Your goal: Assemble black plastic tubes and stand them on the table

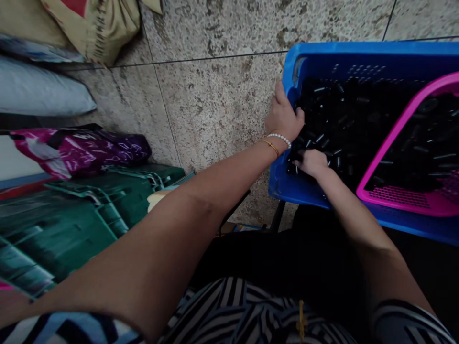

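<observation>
A blue plastic crate holds many small black cylindrical parts, some with shiny glints. My left hand, with a pearl bracelet and a gold bangle at the wrist, is closed over the crate's left rim, thumb on the inner side. Lower down, inside the near left corner of the crate, my right hand reaches into the black parts with curled fingers. Its fingertips are partly hidden, and what they hold is too dark to make out.
A pink basket with more black parts sits in the crate's right side. Green crates, a purple bag, a pale sack and a tan sack stand at left. Speckled floor tiles lie between.
</observation>
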Action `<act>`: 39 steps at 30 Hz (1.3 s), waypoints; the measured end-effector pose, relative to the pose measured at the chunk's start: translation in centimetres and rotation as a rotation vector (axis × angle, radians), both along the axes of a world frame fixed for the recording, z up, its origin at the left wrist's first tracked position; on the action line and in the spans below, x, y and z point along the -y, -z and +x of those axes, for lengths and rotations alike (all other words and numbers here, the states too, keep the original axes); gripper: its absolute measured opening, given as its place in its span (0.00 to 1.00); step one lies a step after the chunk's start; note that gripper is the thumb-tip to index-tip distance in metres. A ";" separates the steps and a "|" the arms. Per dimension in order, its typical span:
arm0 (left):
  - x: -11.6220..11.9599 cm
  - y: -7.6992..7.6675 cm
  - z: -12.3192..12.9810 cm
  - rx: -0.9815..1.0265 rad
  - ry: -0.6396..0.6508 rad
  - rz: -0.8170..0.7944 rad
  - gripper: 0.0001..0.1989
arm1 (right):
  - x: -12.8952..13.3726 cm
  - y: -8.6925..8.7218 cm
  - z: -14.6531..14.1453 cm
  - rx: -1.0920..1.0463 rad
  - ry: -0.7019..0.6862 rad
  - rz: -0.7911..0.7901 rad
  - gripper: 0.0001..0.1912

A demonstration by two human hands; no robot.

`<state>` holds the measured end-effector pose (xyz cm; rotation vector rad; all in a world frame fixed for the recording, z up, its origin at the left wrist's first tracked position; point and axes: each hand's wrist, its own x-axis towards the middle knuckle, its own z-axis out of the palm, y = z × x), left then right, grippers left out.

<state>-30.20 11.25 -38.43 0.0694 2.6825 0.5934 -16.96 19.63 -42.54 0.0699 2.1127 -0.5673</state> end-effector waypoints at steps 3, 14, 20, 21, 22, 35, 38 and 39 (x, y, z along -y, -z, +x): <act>-0.1 -0.2 -0.1 0.027 -0.014 0.001 0.45 | -5.5 -2.8 4.5 -0.425 0.290 0.124 0.25; -0.2 -0.3 -0.3 0.061 -0.046 0.031 0.47 | -4.3 -1.0 4.8 -0.459 0.224 0.051 0.24; -0.1 -0.3 -0.2 0.038 -0.041 0.030 0.48 | 6.0 6.7 0.8 -0.073 0.128 -0.045 0.21; -0.1 -0.3 -0.2 0.038 -0.035 0.032 0.48 | 6.0 7.5 0.8 -0.046 0.127 -0.058 0.22; -0.1 -0.3 -0.2 0.037 -0.029 0.033 0.48 | 5.6 8.2 0.7 -0.029 0.129 -0.080 0.22; -0.2 -0.3 -0.3 0.080 -0.009 0.018 0.46 | -6.5 3.8 5.1 -0.185 0.414 -0.306 0.20; -0.1 -0.2 -0.3 0.083 -0.018 0.007 0.47 | -2.8 4.8 3.4 -0.097 0.321 -0.190 0.16; -0.1 -0.2 -0.3 0.073 -0.017 -0.002 0.47 | -1.0 5.4 2.5 -0.061 0.272 -0.174 0.16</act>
